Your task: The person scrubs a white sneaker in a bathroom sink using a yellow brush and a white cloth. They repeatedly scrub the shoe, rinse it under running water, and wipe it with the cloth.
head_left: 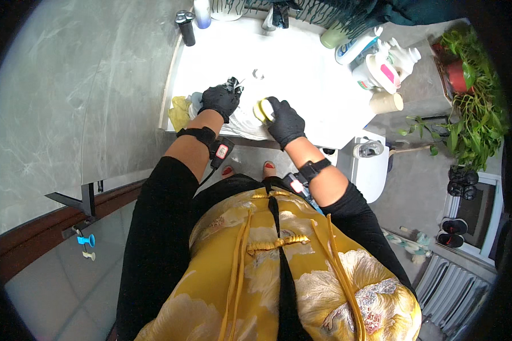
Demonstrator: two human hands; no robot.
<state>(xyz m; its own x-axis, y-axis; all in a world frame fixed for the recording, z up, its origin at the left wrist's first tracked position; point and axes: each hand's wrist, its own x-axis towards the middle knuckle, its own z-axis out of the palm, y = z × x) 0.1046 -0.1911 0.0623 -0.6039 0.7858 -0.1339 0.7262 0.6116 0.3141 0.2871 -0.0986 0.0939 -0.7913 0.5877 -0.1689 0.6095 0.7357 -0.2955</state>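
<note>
Both my hands wear black gloves and are over the front part of a white washbasin [311,72]. My right hand [286,122] grips a rounded yellow-and-white object [263,111], perhaps a sponge or a brush. To its left, my left hand [220,101] has curled fingers that look wet and glossy, with something pale at their tips; whether it holds anything is unclear. White cloth [246,124] lies between and below the hands along the basin's front edge. A yellow cloth [179,111] and a greyish cloth [195,102] lie by my left wrist.
A faucet [271,21] stands at the back above the drain [258,74]. An electric shaver [186,29] is at back left. Detergent bottles [377,70], a beige cup [386,102] and a green container [333,36] line the right side. A toilet [373,170] is lower right, potted plants [473,98] beyond.
</note>
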